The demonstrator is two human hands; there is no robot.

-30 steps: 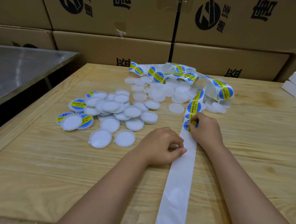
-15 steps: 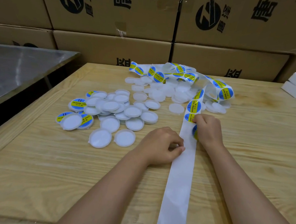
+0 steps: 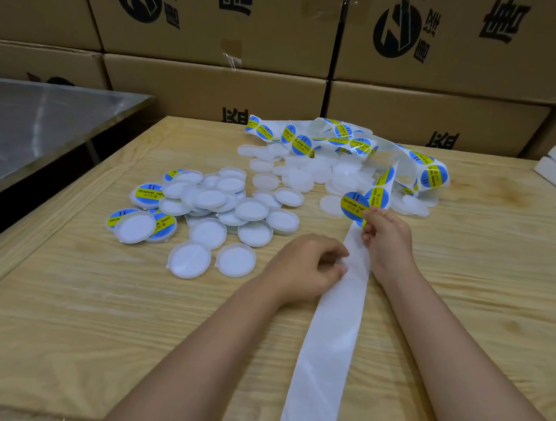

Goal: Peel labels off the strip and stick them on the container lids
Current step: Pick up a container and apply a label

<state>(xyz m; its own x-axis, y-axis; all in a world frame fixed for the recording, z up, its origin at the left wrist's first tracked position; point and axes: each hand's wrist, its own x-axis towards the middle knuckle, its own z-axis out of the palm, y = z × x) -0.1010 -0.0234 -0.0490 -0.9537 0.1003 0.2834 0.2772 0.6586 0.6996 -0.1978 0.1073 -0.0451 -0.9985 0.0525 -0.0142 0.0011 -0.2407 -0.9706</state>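
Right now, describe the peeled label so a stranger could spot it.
On the wooden table, follow the bare white strip up to the right hand. Its fingers pinch a round blue-and-yellow label, the only one on neither strip nor lid.

Wooden table point(image 3: 71, 312): fills the lower frame.
Backing strip point(image 3: 327, 357): white, runs from bottom centre up to a tangle of labels at upper right.
Label point(image 3: 353, 205): blue and yellow, pinched by the right hand point(image 3: 387, 245), centre right.
Left hand point(image 3: 306, 266): curled at the strip's left edge, contents hidden.
Lids point(image 3: 209, 199): white, heaped centre left, several labelled.
Cardboard boxes point(image 3: 280, 27): stacked across the top.
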